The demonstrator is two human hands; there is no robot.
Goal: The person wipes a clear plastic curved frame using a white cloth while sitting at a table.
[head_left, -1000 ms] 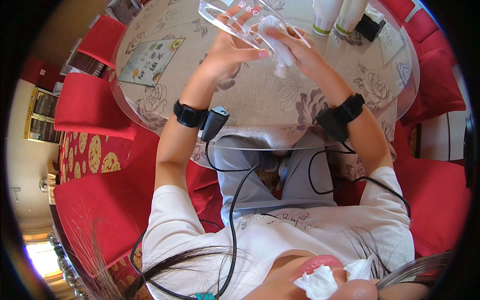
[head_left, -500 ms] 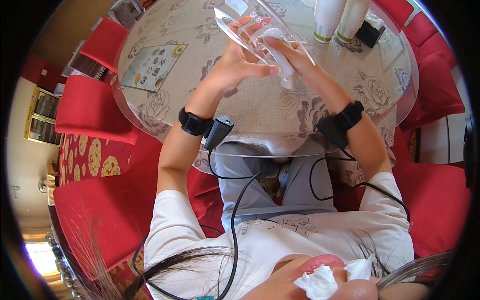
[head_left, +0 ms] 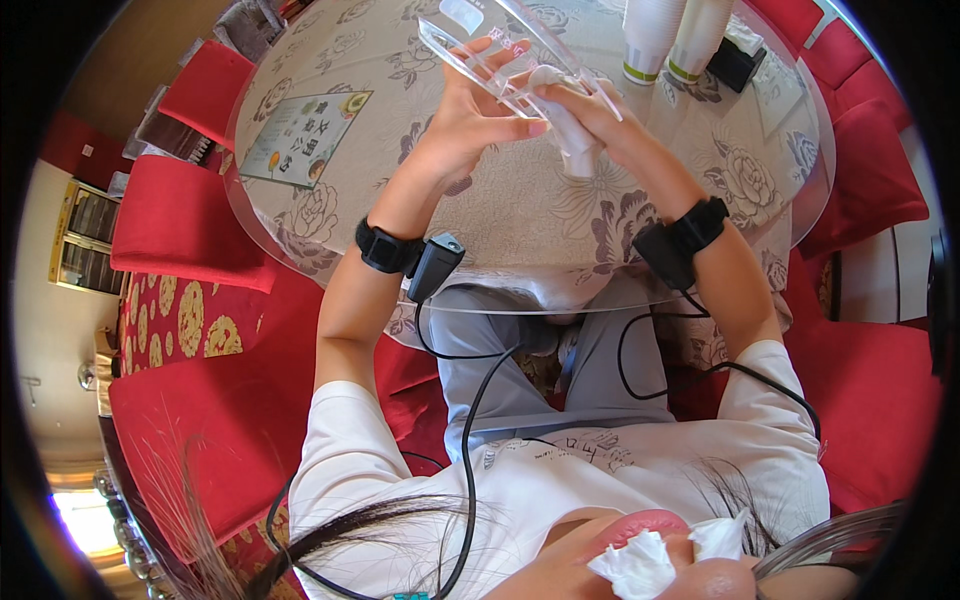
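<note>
A clear acrylic stand [head_left: 560, 42] with open, angled panels and some pink print is held up above the far part of the table. My left hand [head_left: 462, 128] grips it from the left, with fingers behind the clear panel and the thumb stretched along its near edge. Closed around a crumpled white tissue [head_left: 573, 142], my right hand [head_left: 598, 112] presses into the stand from the right. The tissue's loose end hangs below the right fingers. Some fingertips are seen only through the clear plastic.
The round table has a glass top over a floral cloth [head_left: 500, 235]. A printed card [head_left: 305, 138] lies at left. Stacked paper cups [head_left: 652, 45] and a black tissue box [head_left: 738, 64] stand at far right. Red chairs [head_left: 185, 215] surround it. Cables [head_left: 470, 430] run from my wrist straps.
Both hands and the acrylic stand have shifted slightly up and left. The right hand has moved a little against the stand, and more of the tissue hangs below it.
</note>
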